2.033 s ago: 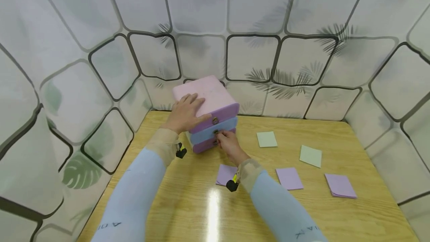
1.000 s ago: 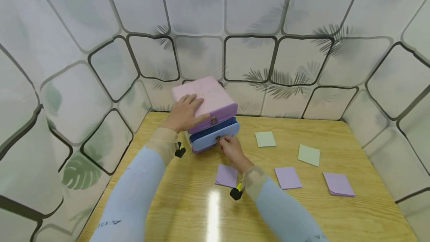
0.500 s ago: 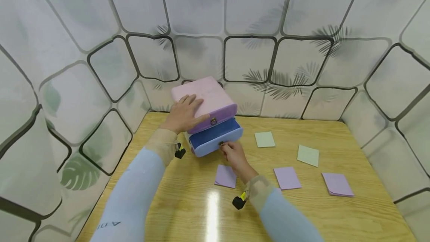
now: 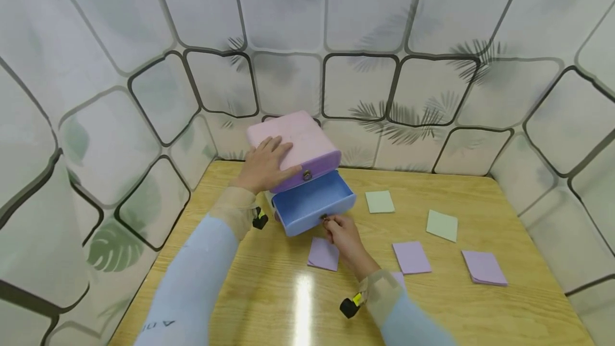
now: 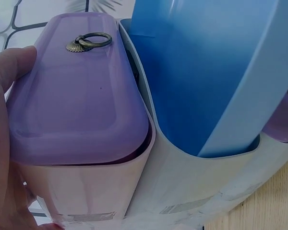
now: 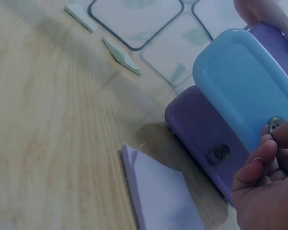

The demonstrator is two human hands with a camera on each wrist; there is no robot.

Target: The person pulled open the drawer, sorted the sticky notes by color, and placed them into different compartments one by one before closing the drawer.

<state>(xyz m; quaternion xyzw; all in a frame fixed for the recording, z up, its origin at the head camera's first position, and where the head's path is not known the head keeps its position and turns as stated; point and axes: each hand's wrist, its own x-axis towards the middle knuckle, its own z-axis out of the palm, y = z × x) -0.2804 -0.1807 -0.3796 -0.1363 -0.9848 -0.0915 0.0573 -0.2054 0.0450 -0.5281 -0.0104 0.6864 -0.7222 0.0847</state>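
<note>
Blue drawer (image 4: 312, 199), middle tier of the three-drawer unit (image 5: 177, 184): extended toward us over the wooden table (image 4: 269, 292). We pinch its ring pull (image 6: 275, 121) in our right hand (image 4: 345, 238). Our left hand (image 4: 263, 165) rests on the unit's pink top (image 4: 302, 135), fingers extended. One purple drawer (image 5: 81, 96) sits above the blue one, another below; lilac paper (image 4: 323, 254) lies near our right hand.

A drawer cabinet (image 4: 307, 138) stands rear left on the tabletop (image 4: 259, 292), middle drawer (image 4: 313, 202) jutting forward; sticky notes (image 4: 411, 257) lie before and right of it.
</note>
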